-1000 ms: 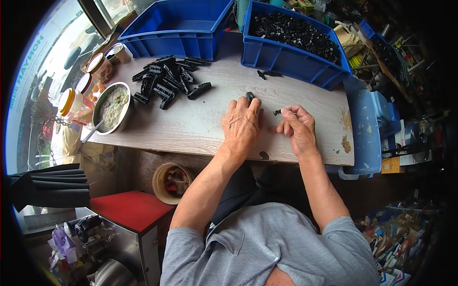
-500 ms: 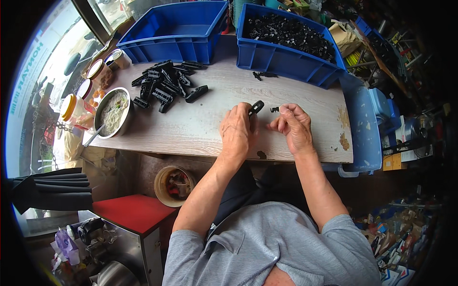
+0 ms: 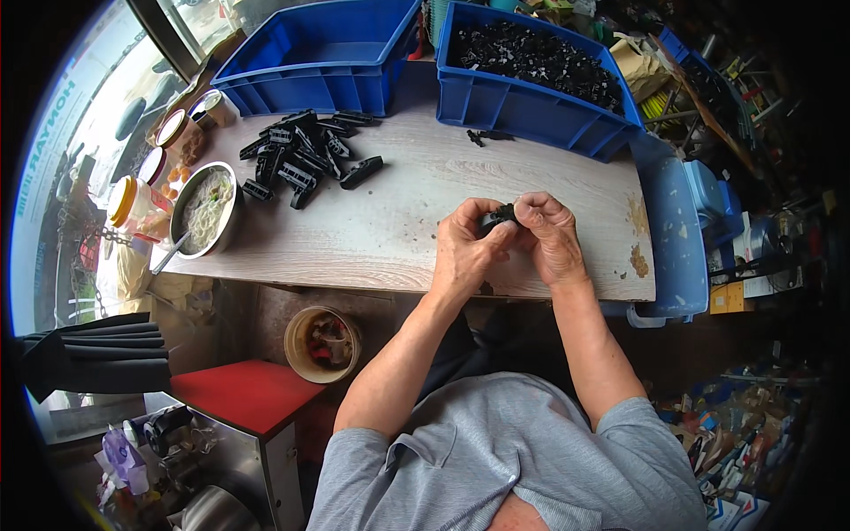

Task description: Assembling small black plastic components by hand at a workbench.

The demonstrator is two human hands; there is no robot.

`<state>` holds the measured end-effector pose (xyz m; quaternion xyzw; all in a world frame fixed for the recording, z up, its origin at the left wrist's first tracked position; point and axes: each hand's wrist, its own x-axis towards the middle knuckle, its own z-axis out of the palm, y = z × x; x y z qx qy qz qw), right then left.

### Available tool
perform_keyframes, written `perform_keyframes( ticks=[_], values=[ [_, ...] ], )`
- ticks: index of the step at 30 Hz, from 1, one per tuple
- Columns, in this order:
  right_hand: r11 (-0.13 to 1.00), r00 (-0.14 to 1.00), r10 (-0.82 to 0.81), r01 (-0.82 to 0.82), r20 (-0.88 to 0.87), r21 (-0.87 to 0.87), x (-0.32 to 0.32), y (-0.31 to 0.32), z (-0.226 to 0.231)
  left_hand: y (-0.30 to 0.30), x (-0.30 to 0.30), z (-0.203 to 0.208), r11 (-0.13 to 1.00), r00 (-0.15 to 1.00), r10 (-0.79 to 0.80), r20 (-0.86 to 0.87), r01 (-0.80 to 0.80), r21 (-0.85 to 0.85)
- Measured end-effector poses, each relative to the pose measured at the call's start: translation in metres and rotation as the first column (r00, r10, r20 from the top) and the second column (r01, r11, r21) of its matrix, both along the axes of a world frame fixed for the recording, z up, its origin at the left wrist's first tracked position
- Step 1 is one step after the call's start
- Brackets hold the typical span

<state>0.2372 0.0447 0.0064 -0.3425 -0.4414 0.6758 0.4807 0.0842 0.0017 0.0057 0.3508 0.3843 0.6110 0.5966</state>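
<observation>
Above the front part of the table, my left hand [image 3: 467, 248] is closed around a black plastic housing [image 3: 489, 226], mostly hidden by the fingers. My right hand [image 3: 551, 234] meets it from the right, thumb and fingers pinching a small black plastic clip [image 3: 506, 212] at the housing's upper end. Whether the clip sits in the housing or only touches it, I cannot tell. A pile of similar black plastic housings [image 3: 301, 155] lies at the table's back left. A few loose black clips [image 3: 488, 137] rest in front of the right-hand bin.
Two blue bins stand at the back: the left bin [image 3: 310, 84] and the right bin [image 3: 531, 119], which holds many small black parts. A noodle bowl [image 3: 232, 221] with a spoon and several jars [image 3: 133, 205] line the table's left side. Below it stands a waste bucket [image 3: 297, 354].
My left hand has moved right with the housing and tilted it. The clip in my right hand, held apart before, is now against the housing.
</observation>
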Motion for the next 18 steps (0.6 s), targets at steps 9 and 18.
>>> perform_keyframes(
  ticks=[9,18],
  values=[
    [0.999,1.0,0.019,-0.019,-0.003,-0.048,-0.006,-0.002,0.015,0.003,-0.003,0.006,0.998,0.999,-0.011,-0.04,0.008,-0.061],
    [0.999,0.991,-0.009,0.016,0.134,-0.047,-0.009,0.0,0.019,0.003,-0.001,0.013,0.983,0.995,0.095,0.036,-0.088,-0.163]
  ],
)
